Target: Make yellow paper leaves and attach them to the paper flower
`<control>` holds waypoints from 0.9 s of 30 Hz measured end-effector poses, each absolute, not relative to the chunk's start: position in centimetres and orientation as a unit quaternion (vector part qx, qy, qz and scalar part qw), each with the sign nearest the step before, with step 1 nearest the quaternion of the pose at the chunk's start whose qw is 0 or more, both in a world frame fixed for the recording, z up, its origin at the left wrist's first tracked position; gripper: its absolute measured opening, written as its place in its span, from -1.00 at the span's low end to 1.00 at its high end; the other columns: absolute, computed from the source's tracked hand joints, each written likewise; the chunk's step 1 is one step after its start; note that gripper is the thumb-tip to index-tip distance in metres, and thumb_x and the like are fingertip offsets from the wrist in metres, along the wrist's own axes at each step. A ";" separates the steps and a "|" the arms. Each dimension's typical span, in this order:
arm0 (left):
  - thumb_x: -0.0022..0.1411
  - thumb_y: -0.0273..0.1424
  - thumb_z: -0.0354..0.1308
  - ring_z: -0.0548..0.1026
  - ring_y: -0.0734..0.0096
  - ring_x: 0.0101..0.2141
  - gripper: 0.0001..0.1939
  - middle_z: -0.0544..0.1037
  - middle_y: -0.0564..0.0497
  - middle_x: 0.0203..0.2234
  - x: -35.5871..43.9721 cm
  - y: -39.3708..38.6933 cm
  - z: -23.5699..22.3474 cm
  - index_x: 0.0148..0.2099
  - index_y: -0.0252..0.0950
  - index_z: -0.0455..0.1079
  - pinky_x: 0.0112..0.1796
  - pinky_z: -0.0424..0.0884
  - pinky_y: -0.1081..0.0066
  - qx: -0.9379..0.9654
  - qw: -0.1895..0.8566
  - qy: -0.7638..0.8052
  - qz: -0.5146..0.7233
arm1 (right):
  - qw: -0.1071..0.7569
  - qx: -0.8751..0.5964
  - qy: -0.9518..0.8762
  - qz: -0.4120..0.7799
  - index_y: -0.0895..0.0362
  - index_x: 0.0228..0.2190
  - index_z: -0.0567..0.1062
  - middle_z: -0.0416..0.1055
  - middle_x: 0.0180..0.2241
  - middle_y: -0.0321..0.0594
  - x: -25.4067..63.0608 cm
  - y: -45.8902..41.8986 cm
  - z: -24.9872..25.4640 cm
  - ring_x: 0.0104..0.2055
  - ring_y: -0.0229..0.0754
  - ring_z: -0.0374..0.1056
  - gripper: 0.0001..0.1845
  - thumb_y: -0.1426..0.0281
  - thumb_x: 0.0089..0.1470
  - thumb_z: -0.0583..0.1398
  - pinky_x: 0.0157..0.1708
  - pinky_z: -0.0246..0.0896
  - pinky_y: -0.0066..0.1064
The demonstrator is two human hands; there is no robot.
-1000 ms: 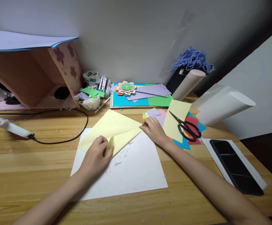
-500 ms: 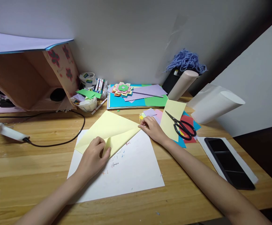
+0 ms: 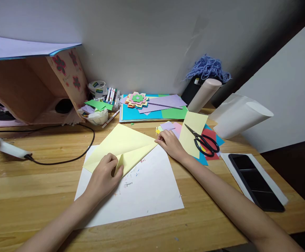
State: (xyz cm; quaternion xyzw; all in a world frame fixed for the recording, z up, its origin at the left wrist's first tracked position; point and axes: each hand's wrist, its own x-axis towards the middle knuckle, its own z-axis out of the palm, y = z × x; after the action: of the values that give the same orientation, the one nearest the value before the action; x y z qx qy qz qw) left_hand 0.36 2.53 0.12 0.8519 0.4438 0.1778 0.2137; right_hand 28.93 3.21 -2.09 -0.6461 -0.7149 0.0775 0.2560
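Observation:
A pale yellow sheet of paper lies partly on a larger white sheet marked with small coloured smudges. Its near edge is folded over in a long flap toward the far side. My left hand is closed on the folded edge at the near left, thumb in front, with a corner of the flap standing up beside the fingers. At the fold's right tip, my right hand pinches the yellow paper between thumb and fingers. Black-handled scissors rest to the right of this hand on a yellow paper piece.
Behind the sheet lie stacked coloured papers with a layered paper flower. A bowl of scraps and markers stand left of them, beside a decorated box. A black phone and white paper roll are at right.
Both hands keep the same hold on the yellow paper. The whole view has shifted very slightly; nothing else visibly differs.

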 end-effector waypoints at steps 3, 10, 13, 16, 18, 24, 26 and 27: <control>0.18 -0.34 -0.05 0.32 0.35 -0.35 -0.78 0.30 0.00 -0.41 0.4 2.4 0.2 -0.51 -0.25 0.16 -0.35 0.28 0.34 0.849 0.195 0.461 0.170 | 0.249 -0.647 -0.717 0.071 0.07 -0.47 0.27 0.31 -0.40 -0.21 28.9 3.2 -2.1 -0.31 -0.07 0.17 -0.87 0.36 0.09 0.13 -0.32 0.10 -0.27; 0.08 -0.28 0.05 0.35 0.19 -0.21 -0.69 0.29 -0.10 -0.17 0.2 2.4 0.3 -0.12 -0.25 0.15 -0.33 0.36 0.25 0.818 0.143 0.530 0.174 | 0.249 -0.643 -0.722 0.063 0.07 -0.46 0.26 0.30 -0.40 -0.20 29.0 3.1 -2.1 -0.30 -0.06 0.17 -0.86 0.33 0.10 0.12 -0.31 0.10 -0.26; 0.09 -0.29 0.06 0.27 0.10 -0.04 -0.54 0.23 -0.17 -0.04 0.0 2.4 0.1 0.04 -0.28 0.10 -0.13 0.31 0.13 0.829 0.117 0.511 0.196 | 0.246 -0.644 -0.721 0.064 0.07 -0.46 0.26 0.30 -0.40 -0.20 28.9 3.1 -2.1 -0.30 -0.05 0.17 -0.86 0.34 0.10 0.13 -0.31 0.10 -0.26; 0.14 -0.37 0.03 0.15 0.06 0.07 -0.50 0.17 -0.18 0.07 0.0 2.5 0.0 0.14 -0.24 0.07 0.03 0.17 0.04 0.865 0.094 0.455 0.188 | 0.240 -0.647 -0.721 0.064 0.07 -0.46 0.26 0.30 -0.40 -0.19 28.9 3.1 -2.0 -0.30 -0.05 0.17 -0.86 0.35 0.10 0.13 -0.32 0.09 -0.26; 0.18 -0.51 -0.06 0.06 0.12 0.15 -0.46 0.10 -0.12 0.17 0.1 2.7 0.1 0.21 -0.17 0.01 0.09 0.11 0.07 0.906 0.106 0.379 0.158 | 0.237 -0.648 -0.722 0.061 0.07 -0.46 0.26 0.30 -0.40 -0.19 28.9 3.1 -2.0 -0.30 -0.06 0.17 -0.86 0.35 0.10 0.13 -0.32 0.09 -0.27; -0.06 -0.78 -0.18 -0.21 0.37 0.26 -0.08 -0.13 0.15 0.28 1.0 3.6 1.0 0.30 -0.06 -0.28 0.19 -0.10 0.14 0.971 0.162 0.175 -0.002 | 0.234 -0.647 -0.724 0.052 0.09 -0.46 0.27 0.30 -0.41 -0.21 28.9 3.1 -2.0 -0.31 -0.09 0.16 -0.86 0.34 0.10 0.13 -0.33 0.09 -0.31; -0.08 -0.76 -0.16 -0.20 0.40 0.26 -0.06 -0.15 0.13 0.28 1.3 3.7 1.1 0.31 -0.10 -0.32 0.20 -0.09 0.19 0.972 0.170 0.158 -0.035 | 0.232 -0.648 -0.724 0.050 0.10 -0.46 0.27 0.30 -0.41 -0.22 28.8 3.1 -2.0 -0.32 -0.10 0.16 -0.85 0.35 0.10 0.13 -0.33 0.09 -0.32; -0.06 -0.75 -0.15 -0.19 0.40 0.25 -0.08 -0.16 0.11 0.28 1.4 3.7 1.1 0.31 -0.12 -0.33 0.20 -0.08 0.21 0.972 0.168 0.157 -0.045 | 0.231 -0.647 -0.725 0.048 0.10 -0.46 0.27 0.30 -0.41 -0.22 28.8 3.1 -2.0 -0.32 -0.10 0.16 -0.85 0.35 0.10 0.13 -0.33 0.09 -0.32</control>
State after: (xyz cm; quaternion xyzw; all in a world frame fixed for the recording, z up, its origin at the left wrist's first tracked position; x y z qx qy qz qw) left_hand 1.35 3.72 1.12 0.9722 0.1567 -0.0450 0.1683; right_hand 28.82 3.13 -2.04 -0.6473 -0.7247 0.0481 0.2314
